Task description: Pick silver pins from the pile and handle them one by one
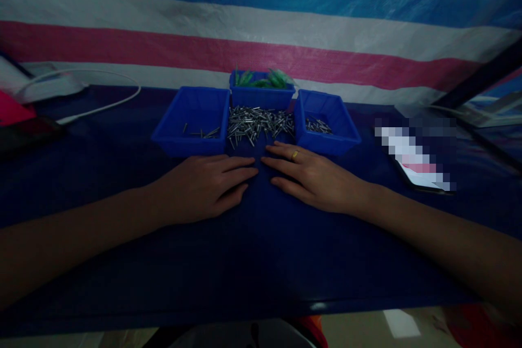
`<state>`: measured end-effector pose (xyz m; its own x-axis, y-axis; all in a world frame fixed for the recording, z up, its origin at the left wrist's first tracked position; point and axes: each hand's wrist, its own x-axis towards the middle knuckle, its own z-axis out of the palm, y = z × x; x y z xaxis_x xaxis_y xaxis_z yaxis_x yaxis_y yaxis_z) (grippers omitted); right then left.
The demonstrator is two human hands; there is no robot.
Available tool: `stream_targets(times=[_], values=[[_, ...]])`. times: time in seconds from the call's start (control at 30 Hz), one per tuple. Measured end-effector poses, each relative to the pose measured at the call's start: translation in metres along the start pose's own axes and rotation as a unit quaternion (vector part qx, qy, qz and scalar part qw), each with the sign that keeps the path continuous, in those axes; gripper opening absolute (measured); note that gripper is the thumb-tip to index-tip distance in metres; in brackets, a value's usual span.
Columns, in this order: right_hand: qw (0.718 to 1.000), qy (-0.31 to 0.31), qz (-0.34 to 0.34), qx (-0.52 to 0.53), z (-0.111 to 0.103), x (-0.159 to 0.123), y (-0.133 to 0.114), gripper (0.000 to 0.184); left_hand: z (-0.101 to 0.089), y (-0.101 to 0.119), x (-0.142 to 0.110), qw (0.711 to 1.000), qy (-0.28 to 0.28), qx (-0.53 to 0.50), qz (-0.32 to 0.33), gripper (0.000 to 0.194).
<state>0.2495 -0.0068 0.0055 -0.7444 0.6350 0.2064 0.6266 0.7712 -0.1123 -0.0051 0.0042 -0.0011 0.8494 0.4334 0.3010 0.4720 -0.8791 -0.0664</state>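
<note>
My left hand (212, 185) lies flat on the dark blue table (244, 266), fingers stretched toward the middle and holding nothing. Facing it, my right hand (310, 176), with a gold ring on one finger, also rests flat and empty, its fingertips a short gap from the left ones. Just beyond the fingertips is a loose pile of thin silver metal pins, perhaps rivets (261, 122). On the pile's left stands a blue bin (175, 125) with several pins in it. A second blue bin (342, 119), holding a small heap of pins, stands on its right.
Behind the pile is another blue bin (263, 100) with green items in clear plastic (275, 80). A phone (416, 166), partly pixelated, lies at the right. A white cable (101, 109) curves across the left side. Striped sheeting (261, 27) hangs along the back.
</note>
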Motion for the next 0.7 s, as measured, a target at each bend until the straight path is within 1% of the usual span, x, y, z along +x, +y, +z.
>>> stream_targets(times=[0.13, 0.37, 0.53, 0.7], values=[[1.0, -0.004, 0.001, 0.004, -0.0007, 0.0001, -0.0003, 0.044, 0.0002, 0.0001, -0.0002, 1.0, -0.013, -0.004, -0.016, 0.038], [1.0, -0.007, -0.005, -0.001, -0.0002, 0.0006, 0.0004, 0.045, 0.0002, 0.0029, 0.0009, 0.999, -0.006, 0.017, -0.04, 0.045], [1.0, -0.005, -0.009, -0.002, -0.0004, 0.0005, 0.0006, 0.045, -0.002, 0.0049, 0.0024, 0.997, -0.035, 0.011, -0.073, 0.047], [1.0, -0.006, -0.009, 0.0, -0.0006, 0.0006, 0.0009, 0.044, -0.0032, 0.0061, 0.0027, 0.995, -0.045, 0.01, -0.09, 0.047]])
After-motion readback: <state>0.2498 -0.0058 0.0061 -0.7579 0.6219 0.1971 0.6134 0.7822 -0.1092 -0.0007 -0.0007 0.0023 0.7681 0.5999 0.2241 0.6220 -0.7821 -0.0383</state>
